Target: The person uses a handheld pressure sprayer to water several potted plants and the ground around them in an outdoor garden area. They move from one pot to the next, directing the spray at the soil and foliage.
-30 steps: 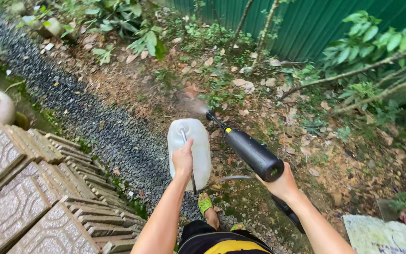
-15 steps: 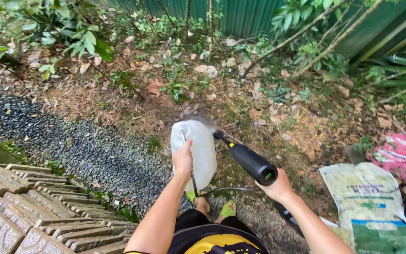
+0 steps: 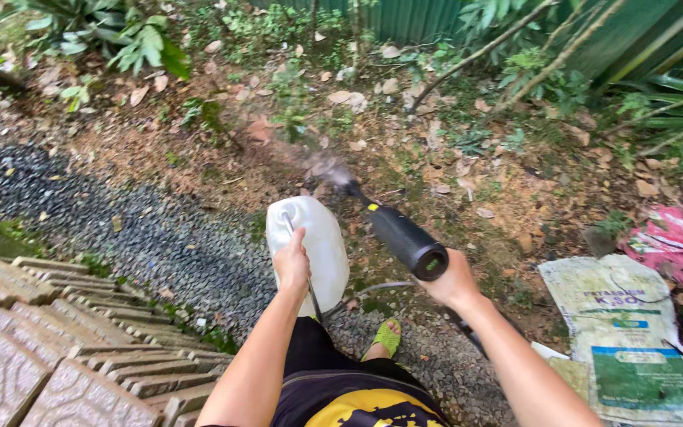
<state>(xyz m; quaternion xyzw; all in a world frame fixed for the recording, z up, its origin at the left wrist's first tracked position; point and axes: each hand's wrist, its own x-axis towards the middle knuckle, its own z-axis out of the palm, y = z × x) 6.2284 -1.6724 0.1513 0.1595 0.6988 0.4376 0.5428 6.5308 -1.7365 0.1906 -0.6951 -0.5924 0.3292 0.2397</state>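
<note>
Ground: from my seat I see bare soil strewn with dry leaves (image 3: 341, 96) across the top half, weeds among them.
Fence: a green corrugated metal fence (image 3: 428, 17) runs along the 12 to 2 o'clock edge, with thin bare branches leaning across it.
Gravel strip: a band of dark gravel (image 3: 81, 207) crosses from 9 o'clock down toward 6 o'clock.
Paving blocks: patterned concrete blocks (image 3: 49, 348) are stacked at 8 o'clock, just beside the gravel.
Sack: a printed white sack (image 3: 626, 332) lies flat at 4 o'clock, and a pink cloth bundle (image 3: 673, 241) sits at 3 o'clock, touching its upper corner.
Tank: the white sprayer tank (image 3: 322, 237) hangs near the centre, just below it, over the gravel's edge.
Wand: the black spray wand (image 3: 401, 233) points from centre toward 11 o'clock, with fine mist (image 3: 322, 168) at its tip; a thin hose curves from under it toward the tank.
Left hand: my left hand (image 3: 292, 265) is curled tight around the tank's thin handle, fingers pressed together.
Right hand: my right hand (image 3: 454, 283) grips the wand's thick rear end; the fingers wrap underneath, so I cannot tell how they lie.
Foot: a green sandal (image 3: 386, 338) shows at 6 o'clock on the gravel.
</note>
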